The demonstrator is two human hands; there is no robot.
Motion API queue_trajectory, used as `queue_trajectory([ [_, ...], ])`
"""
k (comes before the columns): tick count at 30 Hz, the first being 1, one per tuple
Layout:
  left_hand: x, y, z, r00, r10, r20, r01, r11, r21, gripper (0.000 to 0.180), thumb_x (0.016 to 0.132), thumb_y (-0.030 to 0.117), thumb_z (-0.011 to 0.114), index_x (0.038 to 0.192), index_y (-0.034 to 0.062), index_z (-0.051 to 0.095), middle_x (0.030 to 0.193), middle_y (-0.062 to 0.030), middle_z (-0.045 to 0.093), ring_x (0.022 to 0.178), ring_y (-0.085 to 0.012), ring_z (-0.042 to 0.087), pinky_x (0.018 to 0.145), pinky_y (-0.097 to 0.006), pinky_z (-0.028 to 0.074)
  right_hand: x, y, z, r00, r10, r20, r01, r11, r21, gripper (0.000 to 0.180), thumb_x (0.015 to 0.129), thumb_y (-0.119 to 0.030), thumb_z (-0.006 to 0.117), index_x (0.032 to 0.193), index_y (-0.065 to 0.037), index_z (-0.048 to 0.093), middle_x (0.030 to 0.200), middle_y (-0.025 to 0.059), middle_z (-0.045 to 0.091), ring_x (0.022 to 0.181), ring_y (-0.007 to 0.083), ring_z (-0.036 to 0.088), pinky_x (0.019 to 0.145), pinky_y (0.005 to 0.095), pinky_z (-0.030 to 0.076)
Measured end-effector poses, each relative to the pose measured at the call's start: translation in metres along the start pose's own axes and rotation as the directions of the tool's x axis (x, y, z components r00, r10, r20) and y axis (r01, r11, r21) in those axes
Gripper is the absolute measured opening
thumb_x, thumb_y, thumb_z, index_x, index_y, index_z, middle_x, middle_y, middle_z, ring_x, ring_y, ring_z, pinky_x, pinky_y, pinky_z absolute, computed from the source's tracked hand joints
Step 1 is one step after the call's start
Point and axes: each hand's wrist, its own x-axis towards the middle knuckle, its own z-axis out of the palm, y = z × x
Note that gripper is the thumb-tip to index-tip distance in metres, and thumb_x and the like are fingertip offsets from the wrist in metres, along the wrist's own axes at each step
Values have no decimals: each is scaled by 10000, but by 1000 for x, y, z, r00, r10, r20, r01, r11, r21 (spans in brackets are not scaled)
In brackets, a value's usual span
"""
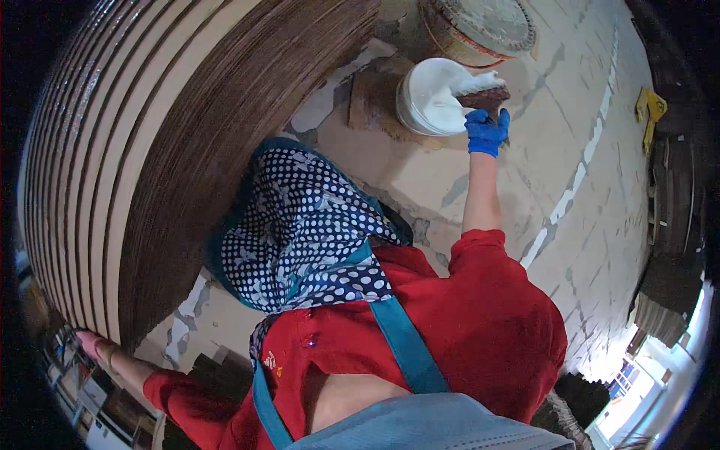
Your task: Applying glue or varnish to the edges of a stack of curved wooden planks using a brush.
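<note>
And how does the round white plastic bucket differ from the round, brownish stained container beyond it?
The white plastic bucket is smaller; the brownish stained container is wider. The bucket is open, showing white contents; the container has a rough, greyish top. The bucket's wall is white; the container's is brownish with orange-red. Both are round.

Head-worn fisheye, left one of a pair, facing steeply down. Left hand (91, 343) far out at lower-left rim; right hand (487, 135) further in, upper part, right of centre. Mask (427, 429), on wearer's side of both, closest to lens. Floor (559, 142) around right hand seen from above. Stack (217, 112) edges, from left hand upward, bow along rim.
</note>
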Motion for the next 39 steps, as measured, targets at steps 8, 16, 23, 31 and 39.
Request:
queue_trajectory([
  [8,16,-15,9,1000,9,-7,-9,1000,-9,762,810,640,383,1105,-30,594,1156,-195,577,1074,-339,547,915,-424,401,-5,14,34,988,-39,149,33,999,41,418,804,-420,524,1002,-56,573,772,92,587,650,229,572,577,329,496],
  [16,36,-32,21,999,45,-30,-46,999,-23,772,805,664,391,1110,-15,597,1154,-183,583,1068,-335,552,910,-425,404,-4,56,53,904,-307,297,406,406,-819,202,852,-165,567,968,-7,618,1008,120,611,878,235,608,815,392,500],
  [23,9,-15,2,987,-76,145,93,989,-112,748,803,610,436,1098,-61,583,1119,-248,576,1069,-367,547,896,-422,422,-7,49,30,569,259,780,713,-628,-312,247,827,-81,563,1071,-38,566,1123,170,581,883,322,583,788,386,474],
  [31,26,-18,15,996,15,85,-6,994,-105,798,790,641,425,1119,-73,563,1132,-266,560,1092,-385,524,912,-428,405,-22,13,76,391,525,756,785,-619,24,264,872,-87,511,1122,-24,567,1086,192,587,982,324,552,842,403,436],
  [39,18,44,-9,991,70,113,-43,974,-222,860,775,684,376,1172,-65,526,1185,-274,519,1144,-394,478,947,-432,372,-98,74,289,150,398,905,846,-525,91,422,732,20,625,1147,-44,583,1195,159,541,999,304,555,861,377,438],
])
